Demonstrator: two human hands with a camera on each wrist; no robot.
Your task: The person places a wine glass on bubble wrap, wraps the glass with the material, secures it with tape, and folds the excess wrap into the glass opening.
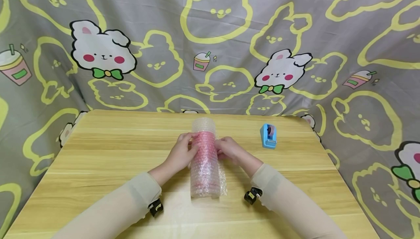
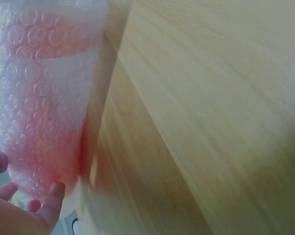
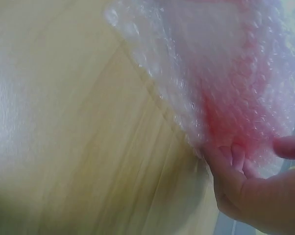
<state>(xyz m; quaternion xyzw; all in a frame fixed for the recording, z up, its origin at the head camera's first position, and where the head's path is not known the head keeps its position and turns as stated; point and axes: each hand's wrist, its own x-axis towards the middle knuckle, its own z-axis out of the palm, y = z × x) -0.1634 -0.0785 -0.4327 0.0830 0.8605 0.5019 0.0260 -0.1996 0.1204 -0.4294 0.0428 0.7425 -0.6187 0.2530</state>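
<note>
A roll of clear bubble wrap (image 1: 206,173) lies lengthwise on the table, wound around something pink and white whose kind is hidden under the layers. My left hand (image 1: 182,154) grips the roll's left side, thumb on its upper face. On the opposite side my right hand (image 1: 229,148) holds the wrap, with its fingers curled at the loose flap. That loose edge (image 3: 172,93) of the wrap sticks out to the right and rests on the table in the right wrist view. Pink shows through the bubbles (image 2: 37,103) in the left wrist view too.
A small blue tape dispenser (image 1: 269,137) with a roll of tape stands at the right rear of the wooden table (image 1: 108,148). Behind and beside the table hangs a grey curtain (image 1: 157,6) with cartoon prints. Black wrist cameras sit at both cuffs.
</note>
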